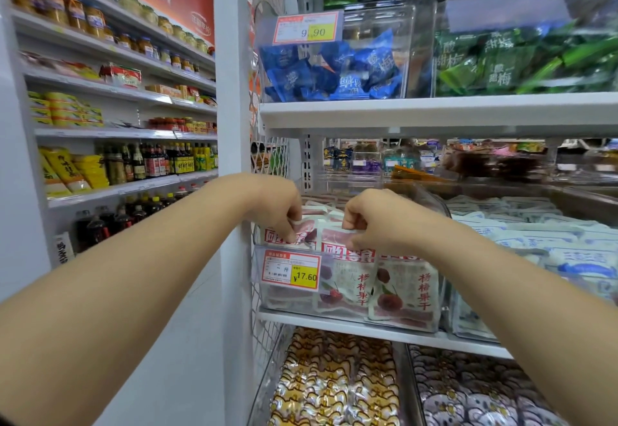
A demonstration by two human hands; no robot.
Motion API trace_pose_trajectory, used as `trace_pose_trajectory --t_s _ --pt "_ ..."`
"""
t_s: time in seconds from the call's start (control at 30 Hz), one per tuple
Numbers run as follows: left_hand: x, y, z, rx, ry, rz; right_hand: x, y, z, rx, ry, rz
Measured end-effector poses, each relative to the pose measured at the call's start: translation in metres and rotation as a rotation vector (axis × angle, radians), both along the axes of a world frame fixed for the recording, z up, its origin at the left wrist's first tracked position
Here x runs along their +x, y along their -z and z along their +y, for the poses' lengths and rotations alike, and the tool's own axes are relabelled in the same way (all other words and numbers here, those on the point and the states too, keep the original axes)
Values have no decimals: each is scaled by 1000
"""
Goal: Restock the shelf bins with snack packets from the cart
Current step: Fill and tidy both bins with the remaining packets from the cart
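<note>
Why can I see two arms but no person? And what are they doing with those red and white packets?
The camera sits on the person's head and looks forward and down, so you see only their arms. There is just this one picture. The left hand and the right hand both pinch the top edges of red-and-white packets standing in a clear bin on a white shelf. A price tag reading 17.60 hangs on the bin's front. On the shelf above sit blue packets and green packets. The person seems to be filling the bin.
</note>
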State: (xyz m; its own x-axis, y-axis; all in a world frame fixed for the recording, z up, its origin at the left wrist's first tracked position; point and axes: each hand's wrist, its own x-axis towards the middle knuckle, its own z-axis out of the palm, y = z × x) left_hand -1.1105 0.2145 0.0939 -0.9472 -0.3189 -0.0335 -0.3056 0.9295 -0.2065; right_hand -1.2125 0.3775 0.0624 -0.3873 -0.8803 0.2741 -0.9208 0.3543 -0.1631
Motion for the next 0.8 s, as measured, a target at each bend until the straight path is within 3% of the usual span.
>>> trace_pose_trajectory --t_s 0.17,0.37,0.63,0.8 --pt "-2 1 4 -45 -19 -68 -1 1 -3 -15 -10 32" --pt "-6 7 13 33 30 -32 -3 5 -9 -35 7 35" --pt "6 12 7 30 14 -33 0 -1 -5 74 20 67" --pt "6 22 8 26 50 49 -2 10 -6 -62 -21 -8"
